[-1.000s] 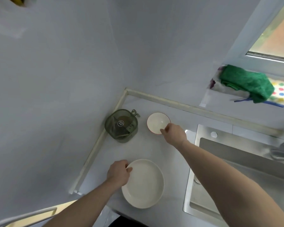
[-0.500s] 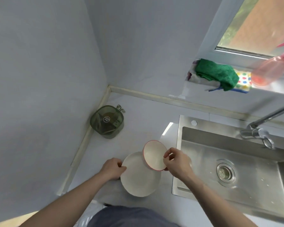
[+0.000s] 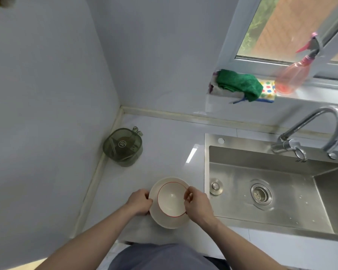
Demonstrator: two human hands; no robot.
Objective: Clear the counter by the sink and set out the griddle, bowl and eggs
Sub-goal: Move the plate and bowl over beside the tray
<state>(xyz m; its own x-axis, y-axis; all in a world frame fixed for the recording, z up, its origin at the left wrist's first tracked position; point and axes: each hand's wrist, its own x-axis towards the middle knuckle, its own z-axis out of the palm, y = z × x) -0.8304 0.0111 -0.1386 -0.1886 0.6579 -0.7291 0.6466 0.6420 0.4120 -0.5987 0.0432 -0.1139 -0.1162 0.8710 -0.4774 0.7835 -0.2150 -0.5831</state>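
Bowl in plate — hands gripping rims

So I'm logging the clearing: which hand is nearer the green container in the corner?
Left. The left hand grips the plate's left edge, on the green container's side; the right hand pinches the red-rimmed bowl, sink side.

Bare forearms, grey-blue garment below

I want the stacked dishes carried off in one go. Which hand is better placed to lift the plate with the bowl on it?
Left, probably. The left hand already grips the white plate's rim, under the red-rimmed bowl. The right hand only pinches the bowl's edge and could steady it.
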